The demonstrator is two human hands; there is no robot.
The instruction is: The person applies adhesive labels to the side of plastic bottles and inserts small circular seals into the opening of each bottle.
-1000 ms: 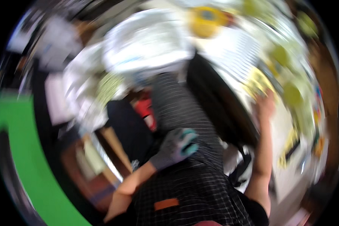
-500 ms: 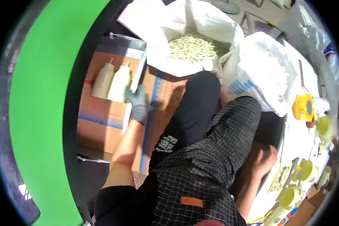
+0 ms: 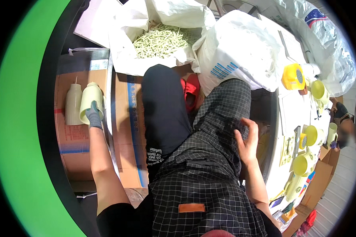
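Reaching further than half a second ago, the left hand (image 3: 93,115) in its grey glove now grips the rim of a pale green cup (image 3: 90,102) inside the cardboard box (image 3: 73,158). One white bottle (image 3: 73,104) stands just beside the cup, touching it. The bare right hand (image 3: 247,142) rests on the checked apron, fingers loosely spread, holding nothing. Judged from this, the cup is grasped but not yet lifted out. Four more green cups (image 3: 304,164) sit on the bench (image 3: 292,114) at right.
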